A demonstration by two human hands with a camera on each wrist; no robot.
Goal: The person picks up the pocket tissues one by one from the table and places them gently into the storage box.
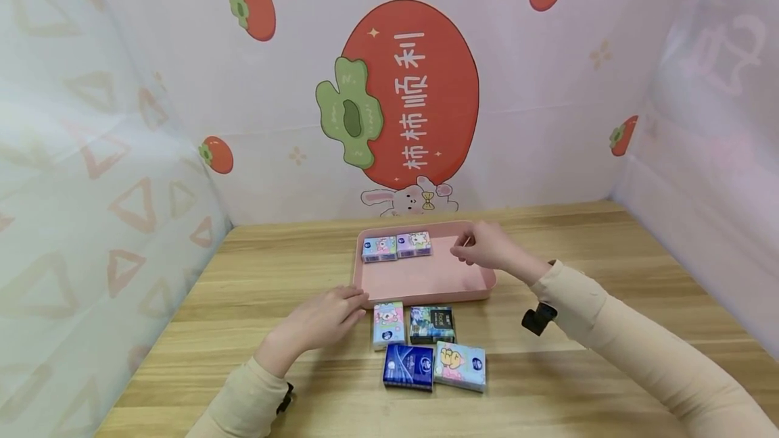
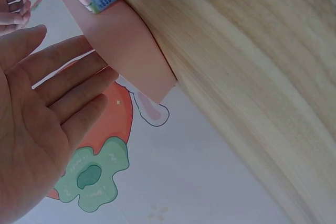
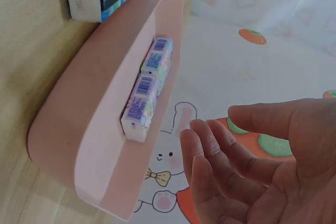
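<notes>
My left hand has its fingertips at the near left corner of a pink tray; its fingers look straight in the left wrist view. Over the tray's right part, my right hand hovers with loosely bent fingers and nothing between them. Inside the tray, a light blue tissue pack and a purple tissue pack lie side by side at the back left. Just in front of the tray are a pastel tissue pack and a black patterned tissue pack.
Closer to me on the wooden table lie a dark blue tissue pack and a light blue tissue pack with a yellow character. Behind the table hangs a backdrop with printed persimmons.
</notes>
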